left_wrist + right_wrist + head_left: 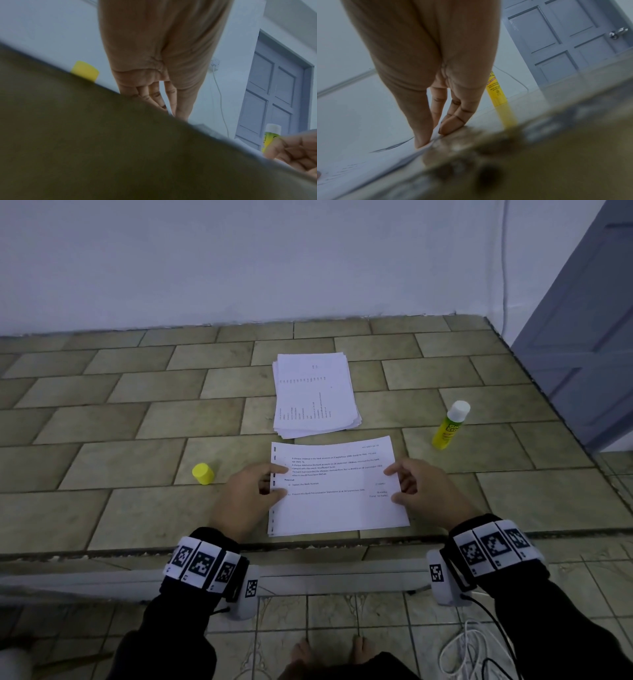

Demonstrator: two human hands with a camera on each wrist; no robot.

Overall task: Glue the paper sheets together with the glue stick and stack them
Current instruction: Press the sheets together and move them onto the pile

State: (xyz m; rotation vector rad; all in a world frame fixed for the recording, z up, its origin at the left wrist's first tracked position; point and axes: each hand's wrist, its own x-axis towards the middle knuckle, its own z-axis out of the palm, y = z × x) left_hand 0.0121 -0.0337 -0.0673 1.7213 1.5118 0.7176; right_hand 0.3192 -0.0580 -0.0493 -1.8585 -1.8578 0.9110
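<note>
Your left hand (247, 497) has its fingertips (281, 470) on the left edge of the white printed paper sheet (337, 501), thumb and fingers closing lightly on that margin. Your right hand (424, 490) mirrors it on the right edge; the right wrist view shows the thumb (421, 129) on top of the paper and the curled fingers (452, 121) at its edge, a narrow pinch on the sheet. So both hands hold the same sheet, one on each short side, and it lies flat on the greenish tiled ledge (137, 422) with its long axis running left to right between them.

Straight ahead of the fingers, just beyond the sheet's far edge, is the loose stack of white printed sheets (315, 395), with its long axis pointing away from you, crosswise to the sheet you hold. If the sheet goes onto that stack, it probably needs a quarter turn as it travels forward. The stack's edges are fanned rather than squared.

The yellow glue stick with its white exposed tip (450, 424) stands upright, uncapped, forward and to the right of your right hand, the nearer hand for it. Its small yellow cylindrical cap (202, 473) sits apart, just left of your left hand.

The held sheet carries a few lines of black text on its upper half and dark marks down its left margin; whether glue is on it cannot be told.
</note>
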